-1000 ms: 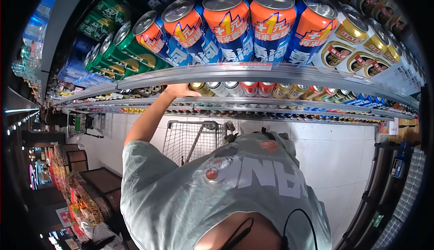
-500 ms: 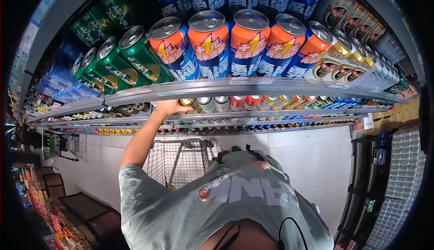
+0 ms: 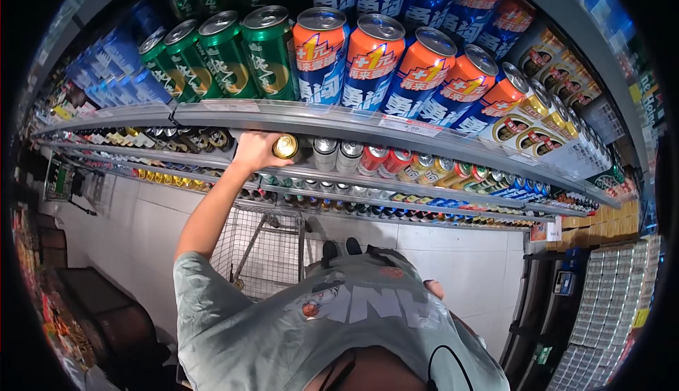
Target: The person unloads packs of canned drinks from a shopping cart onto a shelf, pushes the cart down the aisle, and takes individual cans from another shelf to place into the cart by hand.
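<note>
My left hand (image 3: pixel 253 152) reaches onto the shelf level below the large cans, its fingers and thumb around a gold-topped can (image 3: pixel 285 147). That can stands apart from the silver cans (image 3: pixel 325 154) to its right, with a gap between them. Red cans (image 3: pixel 373 157) come after the silver ones. Above the hand is the metal edge of the upper shelf (image 3: pixel 283 113). A small part of my right hand (image 3: pixel 434 290) shows low beside the grey-green shirt; its fingers are mostly hidden, and so is anything in them.
Green cans (image 3: pixel 269 51) and orange-blue cans (image 3: pixel 375 58) fill the upper shelf. A wire shopping cart (image 3: pixel 263 249) stands on the floor below my left arm. Dark racks (image 3: pixel 520 320) and stacked packs (image 3: pixel 612 299) are at the right, brown bins (image 3: pixel 99 313) at the left.
The view has shifted to the left along the shelves. The gold-topped can in my left hand now stands apart from the silver cans. Part of my right hand has come into view.
</note>
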The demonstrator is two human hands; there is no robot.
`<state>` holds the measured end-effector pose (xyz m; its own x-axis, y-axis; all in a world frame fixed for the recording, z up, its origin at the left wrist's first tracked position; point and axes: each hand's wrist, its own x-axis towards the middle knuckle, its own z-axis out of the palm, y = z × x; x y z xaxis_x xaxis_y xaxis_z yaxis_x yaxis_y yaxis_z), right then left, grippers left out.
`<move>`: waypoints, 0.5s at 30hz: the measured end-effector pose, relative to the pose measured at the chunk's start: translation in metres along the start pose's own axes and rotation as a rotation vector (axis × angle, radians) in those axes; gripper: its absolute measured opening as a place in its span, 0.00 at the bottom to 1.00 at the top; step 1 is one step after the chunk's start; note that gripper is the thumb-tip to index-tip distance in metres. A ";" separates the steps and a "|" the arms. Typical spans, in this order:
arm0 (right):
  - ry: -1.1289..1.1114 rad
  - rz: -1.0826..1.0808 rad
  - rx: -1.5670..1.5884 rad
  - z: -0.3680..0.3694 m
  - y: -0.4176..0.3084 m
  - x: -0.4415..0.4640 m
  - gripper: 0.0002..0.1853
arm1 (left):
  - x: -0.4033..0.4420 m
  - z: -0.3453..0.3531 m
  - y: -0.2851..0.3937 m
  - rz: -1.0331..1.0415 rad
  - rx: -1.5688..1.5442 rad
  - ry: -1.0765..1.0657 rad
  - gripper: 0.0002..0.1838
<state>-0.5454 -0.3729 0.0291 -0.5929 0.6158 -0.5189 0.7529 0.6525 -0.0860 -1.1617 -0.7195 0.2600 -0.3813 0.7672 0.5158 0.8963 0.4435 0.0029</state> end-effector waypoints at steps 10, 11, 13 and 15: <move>-0.006 -0.507 0.375 -0.155 -0.104 0.095 0.21 | -0.081 -0.098 0.095 -0.419 0.065 0.013 0.42; -0.005 -0.692 0.310 -0.166 -0.134 0.089 0.19 | -0.094 -0.102 0.112 -0.439 0.082 0.052 0.42; -0.250 -1.027 0.532 -0.190 -0.201 0.068 0.14 | -0.124 -0.106 0.147 -0.546 0.136 0.045 0.41; -0.304 -1.192 0.449 -0.204 -0.261 0.041 0.17 | -0.161 -0.099 0.181 -0.682 0.152 0.005 0.41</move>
<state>-0.8244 -0.4279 0.2034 -0.9133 -0.3965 -0.0930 -0.1221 0.4844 -0.8663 -0.9157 -0.8083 0.2619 -0.8462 0.2924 0.4454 0.4153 0.8857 0.2075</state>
